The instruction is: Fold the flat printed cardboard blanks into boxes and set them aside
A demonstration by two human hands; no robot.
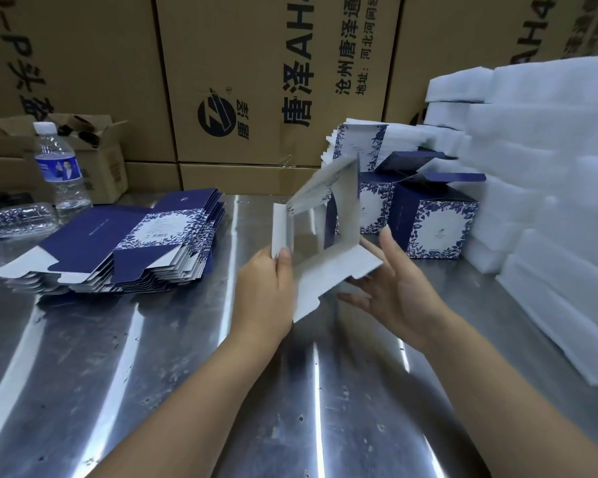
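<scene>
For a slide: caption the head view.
Left hand grips and right hand supports a half-opened blank above a steel table.

two bare forearms, uncovered as far as the view shows, each ending in a bare grip: left grip (266,291) and right grip (397,293) (nails plain where they show), fingers slim

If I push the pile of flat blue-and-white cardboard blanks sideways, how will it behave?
The pile of flat blue-and-white cardboard blanks looks loosely fanned, so it would probably shear apart. The shiny steel table likely lets the bottom sheets slide easily.
</scene>
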